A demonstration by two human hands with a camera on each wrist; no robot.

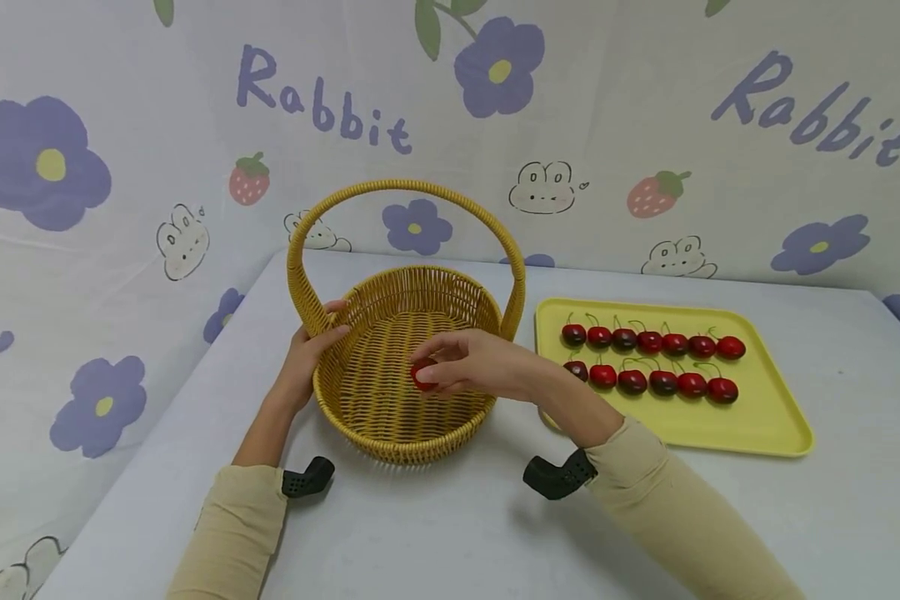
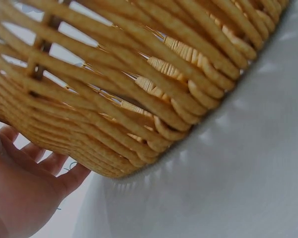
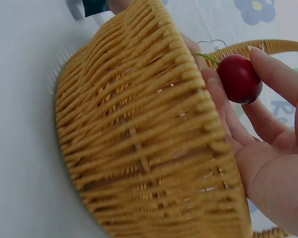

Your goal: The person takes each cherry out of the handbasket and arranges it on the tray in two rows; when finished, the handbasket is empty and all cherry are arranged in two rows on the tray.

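Cherries on tray [image 1: 765, 421]: thirteen. Cherry [image 1: 422, 375] in hand [image 1: 471, 362]: one. Basket [image 1: 378, 417]: one.

This looks like a staged tabletop set for recording, in a home-like or playroom style, rather than a working kitchen or shop. A pale grey table [image 1: 450, 533] fills the view, and a printed cloth backdrop [image 1: 120, 125] hangs behind it from 9 to 3 o'clock, showing purple flowers, strawberries, rabbit faces and the word "Rabbit". At 3 o'clock a yellow tray [image 1: 765, 425] holds cherries [image 1: 648, 362] laid in two tidy rows.
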